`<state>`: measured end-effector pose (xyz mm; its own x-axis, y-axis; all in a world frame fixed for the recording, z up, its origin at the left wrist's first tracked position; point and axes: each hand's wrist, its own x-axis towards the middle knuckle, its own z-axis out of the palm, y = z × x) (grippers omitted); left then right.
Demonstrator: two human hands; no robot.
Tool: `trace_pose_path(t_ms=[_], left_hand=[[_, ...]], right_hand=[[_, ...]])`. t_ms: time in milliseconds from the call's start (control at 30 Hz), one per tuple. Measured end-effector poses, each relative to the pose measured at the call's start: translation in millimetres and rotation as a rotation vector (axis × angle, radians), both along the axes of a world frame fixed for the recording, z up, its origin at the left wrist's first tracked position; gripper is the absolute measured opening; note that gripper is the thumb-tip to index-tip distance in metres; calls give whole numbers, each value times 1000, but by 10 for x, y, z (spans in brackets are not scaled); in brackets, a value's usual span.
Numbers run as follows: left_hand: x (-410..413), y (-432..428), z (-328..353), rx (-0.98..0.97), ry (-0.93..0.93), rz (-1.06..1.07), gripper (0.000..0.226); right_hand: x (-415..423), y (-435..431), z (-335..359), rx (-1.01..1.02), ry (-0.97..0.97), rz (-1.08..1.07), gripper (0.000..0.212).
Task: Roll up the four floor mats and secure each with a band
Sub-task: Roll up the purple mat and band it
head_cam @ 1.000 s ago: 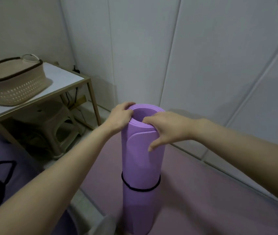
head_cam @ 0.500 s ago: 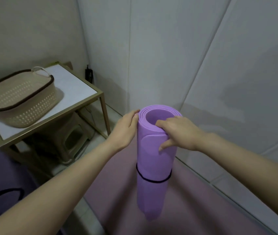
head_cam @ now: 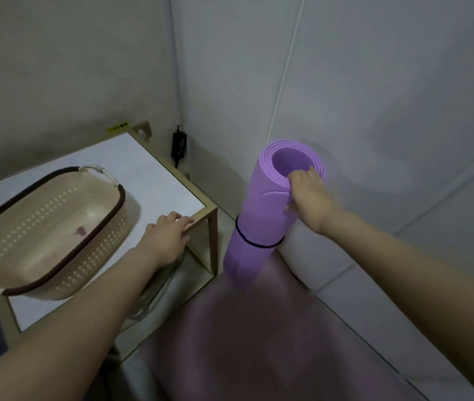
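Observation:
A rolled purple mat [head_cam: 262,209] stands upright near the wall corner, its hollow top end facing me. A black band [head_cam: 254,241] circles it about halfway down. My right hand [head_cam: 308,195] grips the roll's top rim, fingers hooked inside the opening and thumb outside. My left hand [head_cam: 166,235] is off the mat and rests on the front corner of the small side table [head_cam: 154,180], fingers curled over its edge. A pinkish-purple mat [head_cam: 259,342] lies flat on the floor below the roll.
A beige perforated basket [head_cam: 45,233] with a dark rim sits on the side table's white top. A black plug [head_cam: 179,144] hangs on the wall in the corner. White wall panels rise behind and to the right of the roll.
My left hand let go of the roll and moved left onto the table corner. My right hand alone holds the roll, carried back toward the wall corner. My view shifted downward and left.

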<state>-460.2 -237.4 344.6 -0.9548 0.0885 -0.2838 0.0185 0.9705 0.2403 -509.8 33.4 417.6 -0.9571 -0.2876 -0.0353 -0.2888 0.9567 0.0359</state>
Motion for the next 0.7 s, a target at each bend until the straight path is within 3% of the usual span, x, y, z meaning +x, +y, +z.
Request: trace_pose_path(t_ms=[233,500,700], left_hand=[[-508,-328,-457,-78,-183,-87,65],[-599,-472,-590,-115,-151,-183,63],[-615,-454,-596,-128,-148,-175,63]], right_hand=[[-761,-772,-321,51,120,55,36],[-1289,-1049,-182,128,169,34,35],[-1215,-1184,-309,125,86,61,31]])
